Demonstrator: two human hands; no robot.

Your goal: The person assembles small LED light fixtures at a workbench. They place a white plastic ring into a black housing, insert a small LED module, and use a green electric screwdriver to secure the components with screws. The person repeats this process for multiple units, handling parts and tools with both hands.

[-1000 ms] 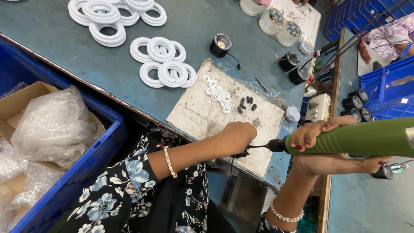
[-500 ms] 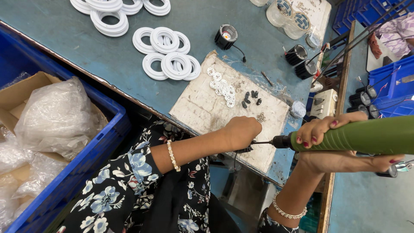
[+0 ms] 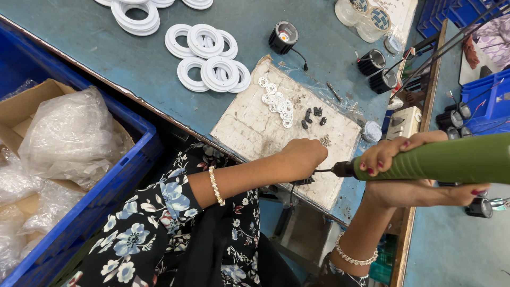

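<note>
1. Sitting at the left edge in the head view, a blue crate (image 3: pixel 114 183) holds a cardboard box (image 3: pixel 21 103) stuffed with clear plastic bags (image 3: pixel 71 135).
2. Left hand (image 3: pixel 303 157) is clenched into a fist over a small dark part (image 3: pixel 303 182) at the near edge of the worn board (image 3: pixel 265 125).
3. Right hand (image 3: pixel 411 172) grips the green electric screwdriver (image 3: pixel 446 159) lying level, its bit pointing straight into the left fist.
4. White rings (image 3: pixel 212 72) lie stacked on the teal bench (image 3: pixel 79 48) beyond.
</note>
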